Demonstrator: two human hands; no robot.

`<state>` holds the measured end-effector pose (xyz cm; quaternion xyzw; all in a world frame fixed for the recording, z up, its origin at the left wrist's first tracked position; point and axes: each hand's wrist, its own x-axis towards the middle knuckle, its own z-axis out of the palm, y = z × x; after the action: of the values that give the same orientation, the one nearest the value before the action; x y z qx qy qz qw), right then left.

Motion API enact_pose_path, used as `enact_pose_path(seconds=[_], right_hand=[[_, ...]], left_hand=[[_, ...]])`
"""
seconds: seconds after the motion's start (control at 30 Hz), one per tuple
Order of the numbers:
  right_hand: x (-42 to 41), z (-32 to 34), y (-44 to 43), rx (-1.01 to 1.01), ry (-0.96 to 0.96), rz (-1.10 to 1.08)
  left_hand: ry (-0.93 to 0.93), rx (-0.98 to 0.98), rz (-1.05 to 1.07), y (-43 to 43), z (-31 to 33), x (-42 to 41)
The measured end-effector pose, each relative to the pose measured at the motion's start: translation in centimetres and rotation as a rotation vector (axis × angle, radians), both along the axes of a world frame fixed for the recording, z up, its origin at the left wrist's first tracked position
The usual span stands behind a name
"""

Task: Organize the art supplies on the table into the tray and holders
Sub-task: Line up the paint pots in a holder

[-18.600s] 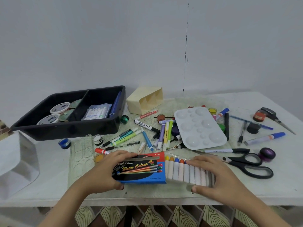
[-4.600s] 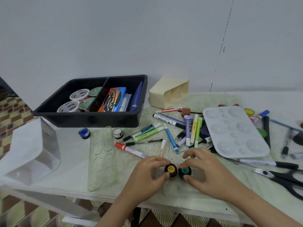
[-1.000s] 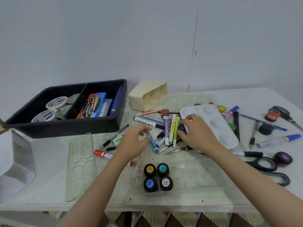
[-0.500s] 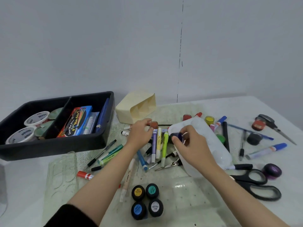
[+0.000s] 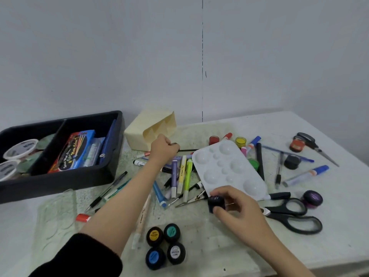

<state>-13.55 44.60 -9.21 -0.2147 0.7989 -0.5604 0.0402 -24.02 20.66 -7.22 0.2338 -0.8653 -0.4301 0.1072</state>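
left hand (image 5: 163, 149) is stretched out to the back of the bench (image 5: 343, 226), its fingers curled round a small round thing (image 5: 175, 144) of which only a dark edge shows; what it is, i cannot tell.

at the far left stands a black tray (image 5: 60, 177). white-lidded tubs (image 5: 20, 148) sit in its left compartment, and a box of water colours (image 5: 76, 151) leans in its right one. a clear stencil (image 5: 56, 214) lies flat in front of the tray, with a red-capped marker (image 5: 82, 217) just beside it. a cream holder (image 5: 139, 132) lies on its side behind the left hand.

near the front edge four paint pots (image 5: 165, 245) stand touching in a square, lids yellow, teal, blue and white. behind them is a loose heap of markers (image 5: 182, 174), some crossing each other. a white palette (image 5: 227, 168) rests tilted on the heap's right side, with a red pot (image 5: 214, 139) and a yellow pot (image 5: 240, 141) behind it.

right hand (image 5: 237, 212) pinches a dark paint pot (image 5: 215, 202) between thumb and fingertips, just off the palette's near corner. black scissors (image 5: 293, 216) lie to its right, a purple-lidded pot (image 5: 312, 198) just beyond them, and a blue-capped marker (image 5: 307, 174) further back.
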Motion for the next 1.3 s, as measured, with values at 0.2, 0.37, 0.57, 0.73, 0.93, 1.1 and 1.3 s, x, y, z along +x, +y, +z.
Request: enact_pose_path(seconds=[0.2, 0.37, 0.57, 0.73, 0.93, 1.1, 1.3], right_hand=[[1.5, -0.7, 0.5, 0.099, 0.103, 0.11], [1.8, -1.5, 0.7, 0.2, 0.158, 0.217], [2.0, -2.1, 0.6, 0.314, 0.286, 0.216], [1.8, -2.2, 0.6, 0.317, 0.275, 0.213], [1.7, -2.2, 0.9, 0.314, 0.216, 0.207], [1.7, -2.3, 0.8, 0.333, 0.221, 0.188], [1.8, -2.2, 0.9, 0.352, 0.217, 0.181]], left_hand=[[0.037, 0.512, -0.009, 0.9, 2.9, 4.6], [0.039, 0.425, -0.257, 1.8, 5.0, 10.9], [-0.074, 0.28, -0.472, 3.5, 3.6, 15.6], [0.004, 0.032, -0.59, 4.5, 1.5, 17.3], [-0.03, -0.213, -0.625, 4.7, 0.0, 17.7], [-0.045, -0.4, -0.596, 4.9, -0.7, 17.9], [-0.042, -0.369, -0.566, 4.8, -1.2, 18.1]])
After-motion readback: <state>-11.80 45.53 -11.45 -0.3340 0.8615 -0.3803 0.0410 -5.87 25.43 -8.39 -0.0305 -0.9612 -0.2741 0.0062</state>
